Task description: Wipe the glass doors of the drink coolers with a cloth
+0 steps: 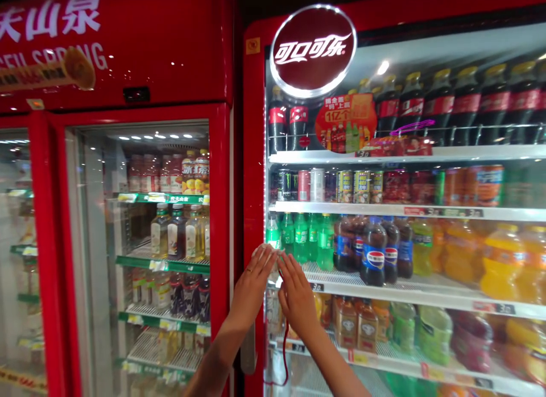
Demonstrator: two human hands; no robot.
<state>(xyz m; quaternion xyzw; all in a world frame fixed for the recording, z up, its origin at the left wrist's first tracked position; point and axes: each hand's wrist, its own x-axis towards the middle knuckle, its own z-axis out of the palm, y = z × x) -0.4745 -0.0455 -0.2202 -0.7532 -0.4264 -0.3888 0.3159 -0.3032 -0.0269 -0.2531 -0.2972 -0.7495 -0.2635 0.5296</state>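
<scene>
My left hand (253,283) reaches up to the left edge of the glass door of the right-hand fridge (255,158). Its fingers are stretched over a white cloth (257,250), or something like one, which shows only as a rim around the fingertips. A ring sits on one finger. Close beside it, my right hand (298,294) lies with straight fingers against the door, its fingertips near the cloth's edge. Most of the cloth is hidden under the hands. Below the right hand hangs a thin dark red cord (285,351); where its upper end goes I cannot tell.
Behind the glass stand cola bottles (412,101), cans (345,185), green bottles (301,238) and orange drinks (503,255) on white shelves. A grey vertical handle (248,351) is below the hands. At left stands another red fridge (170,61) with glass doors.
</scene>
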